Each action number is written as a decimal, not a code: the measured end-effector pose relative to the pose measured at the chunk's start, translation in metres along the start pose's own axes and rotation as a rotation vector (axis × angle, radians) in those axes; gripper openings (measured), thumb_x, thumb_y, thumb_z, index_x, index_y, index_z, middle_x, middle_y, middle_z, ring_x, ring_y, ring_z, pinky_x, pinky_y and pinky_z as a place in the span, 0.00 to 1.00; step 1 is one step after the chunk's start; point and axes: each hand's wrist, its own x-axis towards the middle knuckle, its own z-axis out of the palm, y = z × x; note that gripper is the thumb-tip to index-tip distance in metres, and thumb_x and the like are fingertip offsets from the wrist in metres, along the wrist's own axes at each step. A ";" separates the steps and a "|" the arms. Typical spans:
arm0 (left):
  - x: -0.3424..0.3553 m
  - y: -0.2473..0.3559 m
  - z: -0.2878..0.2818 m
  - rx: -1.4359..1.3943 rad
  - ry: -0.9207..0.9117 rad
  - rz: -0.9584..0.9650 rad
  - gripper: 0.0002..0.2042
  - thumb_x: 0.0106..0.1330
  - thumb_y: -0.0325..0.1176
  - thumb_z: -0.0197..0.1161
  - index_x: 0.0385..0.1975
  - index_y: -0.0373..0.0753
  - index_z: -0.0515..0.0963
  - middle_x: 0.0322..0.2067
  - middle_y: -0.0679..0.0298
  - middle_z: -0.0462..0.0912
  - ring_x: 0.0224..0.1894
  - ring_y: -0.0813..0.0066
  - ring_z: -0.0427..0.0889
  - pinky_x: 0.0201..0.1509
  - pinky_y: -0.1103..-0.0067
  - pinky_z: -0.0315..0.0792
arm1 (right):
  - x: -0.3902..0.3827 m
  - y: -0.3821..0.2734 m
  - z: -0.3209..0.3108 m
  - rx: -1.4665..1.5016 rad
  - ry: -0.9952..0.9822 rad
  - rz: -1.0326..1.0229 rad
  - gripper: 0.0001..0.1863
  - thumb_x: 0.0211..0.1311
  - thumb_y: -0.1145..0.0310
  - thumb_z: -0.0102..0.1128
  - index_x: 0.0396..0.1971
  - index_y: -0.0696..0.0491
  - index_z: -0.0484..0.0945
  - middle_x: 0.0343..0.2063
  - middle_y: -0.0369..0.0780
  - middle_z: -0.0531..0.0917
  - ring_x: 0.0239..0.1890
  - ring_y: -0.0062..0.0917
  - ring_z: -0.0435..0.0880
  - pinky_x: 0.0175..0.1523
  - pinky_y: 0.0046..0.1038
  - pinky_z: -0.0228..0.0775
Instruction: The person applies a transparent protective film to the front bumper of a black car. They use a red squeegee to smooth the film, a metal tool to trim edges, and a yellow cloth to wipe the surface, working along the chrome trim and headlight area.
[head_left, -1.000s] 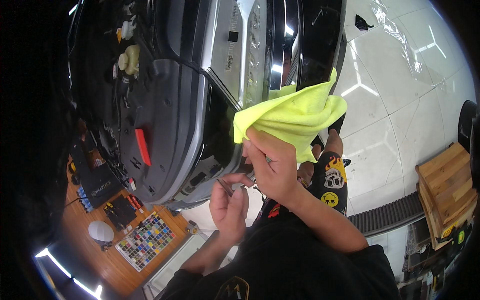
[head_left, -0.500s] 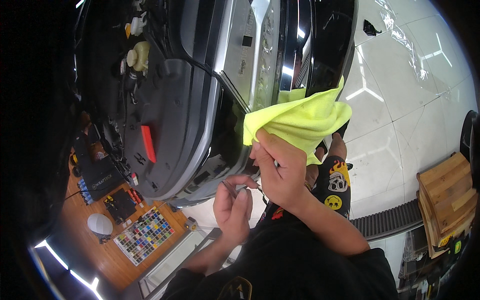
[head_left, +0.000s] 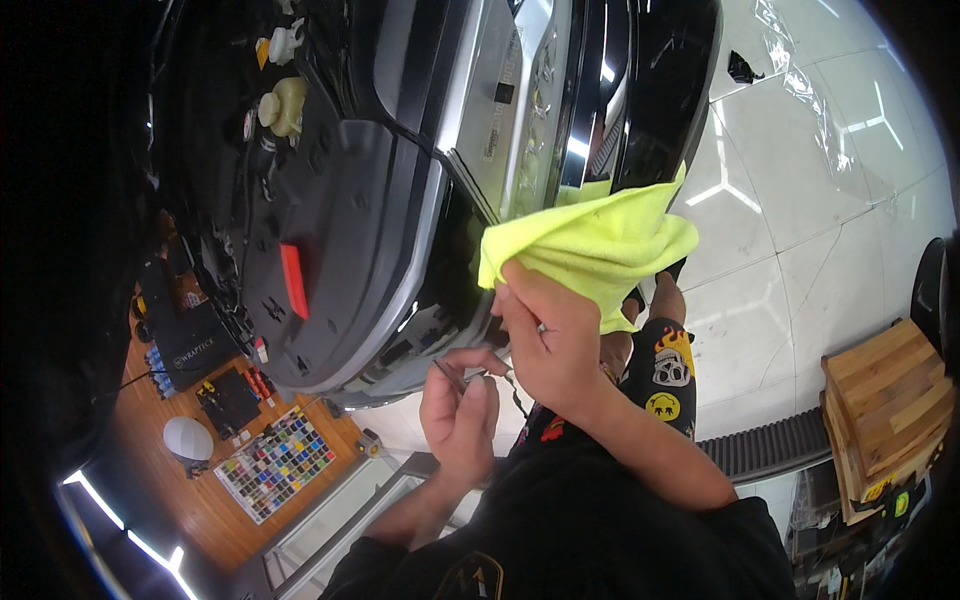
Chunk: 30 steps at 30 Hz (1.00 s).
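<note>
A bright yellow-green cloth (head_left: 600, 235) hangs in folds against the black front of a car (head_left: 450, 270). My right hand (head_left: 553, 335) is closed on its near left part, thumb and fingers pinched together. Just below and to the left, my left hand (head_left: 460, 415) is curled with its palm side up. Something small, thin and greyish shows between its thumb and forefinger, too small to name. The two hands are close together near the car's front corner.
A red flat tool (head_left: 293, 281) lies on the dark cover in the open engine bay. On the right, a wooden piece of furniture (head_left: 890, 400) stands on the white tiles. A colour swatch board (head_left: 277, 465) and a white dome-shaped object (head_left: 188, 440) are at lower left.
My right hand and the cloth have shifted slightly left relative to the car. Both hands keep their grips. The view has turned a little.
</note>
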 end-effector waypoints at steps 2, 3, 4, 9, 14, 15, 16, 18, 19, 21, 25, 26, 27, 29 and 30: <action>-0.001 0.001 0.002 -0.020 0.004 0.017 0.16 0.77 0.34 0.55 0.57 0.29 0.67 0.46 0.54 0.78 0.19 0.88 0.62 0.23 0.87 0.53 | 0.000 0.002 0.000 0.014 -0.004 -0.019 0.10 0.72 0.80 0.57 0.49 0.66 0.81 0.25 0.41 0.83 0.24 0.22 0.80 0.31 0.23 0.71; -0.001 0.001 0.002 -0.015 0.005 0.020 0.16 0.77 0.34 0.55 0.57 0.29 0.67 0.46 0.54 0.78 0.19 0.88 0.62 0.23 0.87 0.53 | 0.004 0.001 0.001 0.010 -0.006 -0.040 0.10 0.72 0.79 0.57 0.49 0.66 0.81 0.25 0.41 0.83 0.24 0.22 0.80 0.31 0.23 0.71; 0.000 0.002 0.003 -0.011 0.007 0.023 0.17 0.77 0.34 0.55 0.57 0.29 0.67 0.46 0.54 0.78 0.19 0.88 0.62 0.23 0.87 0.53 | 0.010 0.000 0.002 0.006 -0.010 -0.061 0.10 0.72 0.79 0.57 0.49 0.65 0.81 0.25 0.41 0.83 0.24 0.22 0.80 0.31 0.23 0.71; 0.000 0.007 0.007 -0.018 0.025 0.035 0.17 0.77 0.35 0.56 0.57 0.29 0.68 0.46 0.54 0.78 0.18 0.87 0.62 0.22 0.87 0.53 | 0.034 -0.007 0.008 0.000 0.003 -0.104 0.11 0.68 0.77 0.61 0.49 0.59 0.82 0.25 0.44 0.81 0.24 0.39 0.82 0.30 0.34 0.72; -0.001 0.007 0.011 -0.039 0.054 0.032 0.17 0.77 0.34 0.55 0.57 0.28 0.68 0.46 0.54 0.79 0.17 0.87 0.62 0.21 0.87 0.53 | 0.039 -0.008 0.010 -0.027 -0.016 -0.157 0.10 0.71 0.79 0.58 0.48 0.65 0.81 0.25 0.42 0.83 0.23 0.25 0.82 0.31 0.23 0.71; 0.000 0.008 0.012 -0.040 0.076 0.037 0.17 0.77 0.34 0.55 0.57 0.28 0.68 0.46 0.53 0.79 0.17 0.87 0.62 0.21 0.87 0.53 | 0.044 -0.010 0.014 -0.049 -0.016 -0.176 0.10 0.71 0.79 0.58 0.49 0.65 0.81 0.25 0.42 0.83 0.23 0.25 0.82 0.31 0.23 0.72; 0.002 0.010 0.013 -0.041 0.097 0.042 0.17 0.77 0.34 0.55 0.57 0.28 0.68 0.46 0.53 0.79 0.16 0.87 0.62 0.20 0.87 0.53 | 0.049 -0.012 0.016 -0.071 -0.015 -0.195 0.10 0.71 0.79 0.59 0.49 0.65 0.82 0.25 0.43 0.83 0.23 0.25 0.82 0.31 0.23 0.72; 0.001 0.012 0.011 -0.044 0.125 0.060 0.17 0.77 0.33 0.55 0.57 0.28 0.68 0.46 0.52 0.79 0.16 0.87 0.62 0.20 0.87 0.53 | 0.054 -0.016 0.016 -0.022 0.002 -0.170 0.10 0.71 0.80 0.58 0.49 0.65 0.82 0.26 0.43 0.83 0.23 0.24 0.81 0.30 0.23 0.72; -0.002 0.013 0.008 -0.045 0.131 0.071 0.16 0.77 0.33 0.55 0.57 0.29 0.68 0.45 0.51 0.78 0.16 0.87 0.62 0.20 0.87 0.53 | 0.054 -0.017 0.016 0.003 0.012 -0.157 0.10 0.71 0.80 0.58 0.49 0.64 0.82 0.26 0.43 0.83 0.22 0.24 0.81 0.30 0.23 0.72; -0.004 0.012 0.003 -0.048 0.133 0.092 0.16 0.77 0.33 0.54 0.57 0.29 0.68 0.45 0.51 0.78 0.16 0.87 0.62 0.20 0.87 0.53 | 0.048 -0.012 0.002 0.074 0.047 -0.152 0.11 0.69 0.81 0.59 0.49 0.64 0.81 0.25 0.42 0.83 0.23 0.26 0.81 0.30 0.25 0.72; -0.004 0.009 -0.004 -0.047 0.116 0.089 0.16 0.78 0.33 0.54 0.58 0.29 0.68 0.46 0.50 0.78 0.17 0.87 0.62 0.20 0.88 0.53 | 0.011 0.002 -0.027 0.181 0.142 0.079 0.10 0.65 0.82 0.61 0.45 0.64 0.82 0.26 0.43 0.82 0.27 0.30 0.82 0.35 0.28 0.73; -0.003 0.008 -0.005 -0.050 0.101 0.079 0.16 0.78 0.33 0.53 0.58 0.29 0.68 0.46 0.50 0.78 0.17 0.87 0.62 0.20 0.88 0.53 | 0.006 0.005 -0.038 0.169 0.128 0.155 0.10 0.64 0.83 0.61 0.45 0.64 0.82 0.27 0.43 0.82 0.29 0.29 0.82 0.37 0.28 0.73; -0.001 0.007 -0.005 -0.048 0.079 0.078 0.16 0.78 0.33 0.54 0.57 0.29 0.69 0.46 0.50 0.78 0.17 0.87 0.62 0.20 0.88 0.53 | 0.002 0.011 -0.045 0.082 0.120 0.072 0.09 0.64 0.83 0.61 0.44 0.64 0.82 0.29 0.43 0.82 0.31 0.29 0.82 0.39 0.28 0.73; 0.004 0.006 -0.007 -0.045 0.028 0.076 0.15 0.77 0.33 0.54 0.56 0.29 0.70 0.46 0.50 0.78 0.17 0.87 0.61 0.21 0.88 0.53 | -0.007 0.022 -0.057 -0.099 0.109 -0.091 0.08 0.64 0.83 0.61 0.42 0.64 0.83 0.32 0.44 0.82 0.35 0.29 0.82 0.43 0.28 0.73; 0.007 0.008 -0.009 -0.013 0.010 0.094 0.14 0.77 0.32 0.54 0.55 0.29 0.71 0.47 0.50 0.78 0.17 0.88 0.61 0.21 0.88 0.54 | -0.014 0.017 -0.066 -0.145 0.067 -0.047 0.07 0.66 0.81 0.58 0.42 0.64 0.81 0.35 0.45 0.81 0.39 0.31 0.81 0.47 0.29 0.71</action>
